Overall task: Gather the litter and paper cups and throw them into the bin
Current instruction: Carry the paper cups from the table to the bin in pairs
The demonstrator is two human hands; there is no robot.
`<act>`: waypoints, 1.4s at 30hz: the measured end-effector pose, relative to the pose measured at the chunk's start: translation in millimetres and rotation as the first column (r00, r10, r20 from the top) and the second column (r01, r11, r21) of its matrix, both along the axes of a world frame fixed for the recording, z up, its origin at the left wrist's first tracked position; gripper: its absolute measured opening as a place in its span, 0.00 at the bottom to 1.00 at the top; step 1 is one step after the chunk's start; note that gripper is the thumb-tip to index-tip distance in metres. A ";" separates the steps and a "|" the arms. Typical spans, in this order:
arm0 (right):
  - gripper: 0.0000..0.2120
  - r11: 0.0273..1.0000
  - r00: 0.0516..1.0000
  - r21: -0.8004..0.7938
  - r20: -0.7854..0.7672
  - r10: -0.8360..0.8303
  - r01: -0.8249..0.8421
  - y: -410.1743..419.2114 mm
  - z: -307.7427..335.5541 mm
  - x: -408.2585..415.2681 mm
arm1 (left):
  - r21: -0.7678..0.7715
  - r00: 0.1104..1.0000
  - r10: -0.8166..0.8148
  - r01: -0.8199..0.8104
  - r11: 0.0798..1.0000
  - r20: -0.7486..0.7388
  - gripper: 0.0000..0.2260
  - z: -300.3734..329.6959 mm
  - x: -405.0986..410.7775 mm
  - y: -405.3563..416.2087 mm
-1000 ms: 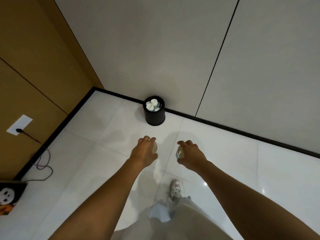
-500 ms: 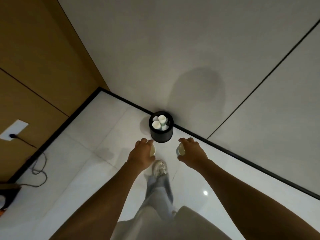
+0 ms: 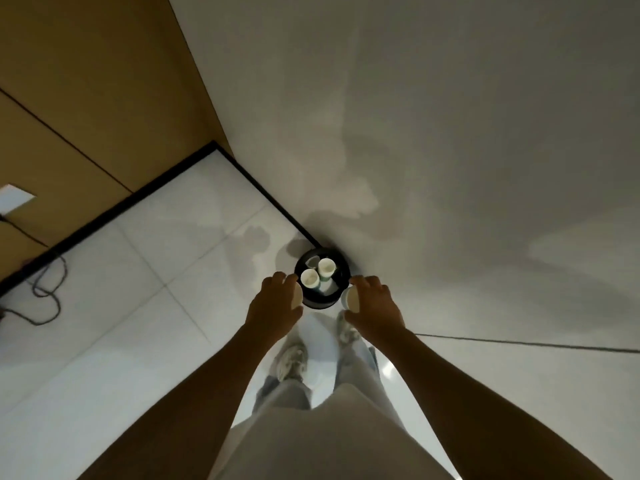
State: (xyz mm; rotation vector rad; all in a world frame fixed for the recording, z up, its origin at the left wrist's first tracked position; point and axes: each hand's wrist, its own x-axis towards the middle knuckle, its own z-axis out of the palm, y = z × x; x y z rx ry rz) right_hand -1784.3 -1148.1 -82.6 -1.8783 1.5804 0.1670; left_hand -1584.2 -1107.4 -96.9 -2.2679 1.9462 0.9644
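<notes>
both arms are out over the bin (image 3: 322,299), a small black round one standing on the floor tiles (image 3: 145,271) right against the grey wall (image 3: 450,133), and each hand has a cup. the left hand (image 3: 275,306) is curled round a paper cup (image 3: 297,295) just to the left of the bin's rim, the right hand (image 3: 375,308) is wrapped round another cup (image 3: 351,298) just to the right of the rim, its open mouth turned toward the camera. neither cup looks to be over the opening yet, both sit at the edges of it. inside the bin there are two cups (image 3: 318,271) standing mouth-up, side by side, filling a good share of the space. that's the catch here, i'd say: the mouth of the bin is narrow and partly taken, so a cup let go from either side could clip the rim or bounce off the ones inside and roll away across the tiles. letting both go at once could also knock them together above the opening. the person's shoes (image 3: 292,362) are planted just this side of the bin, close enough that a careless step could nudge it. a dark cable (image 3: 45,299) lies well off to the left of the bin, no bother from here.
</notes>
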 end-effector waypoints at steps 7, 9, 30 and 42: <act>0.31 0.971 0.970 0.021 -0.030 0.240 -0.239 -88.4 -62.6 -14.2 | 0.074 0.956 0.290 -0.286 0.955 -0.040 0.29 -62.7 -35.0 -42.7; 0.31 0.960 0.960 0.034 -0.035 0.279 -0.278 -108.4 -84.3 -13.7 | 0.077 0.935 0.350 -0.346 0.935 -0.054 0.29 -83.8 -41.5 -53.7; 0.31 0.911 0.907 0.035 -0.078 0.413 -0.412 -192.0 -386.2 31.0 | 0.120 0.827 0.554 -0.543 0.831 -0.093 0.29 -380.3 -35.9 -127.5; 0.32 0.882 0.880 0.138 -0.099 0.465 -0.451 -190.9 -483.9 43.3 | 0.110 0.860 0.475 -0.462 0.880 -0.185 0.29 -451.0 -42.5 -137.2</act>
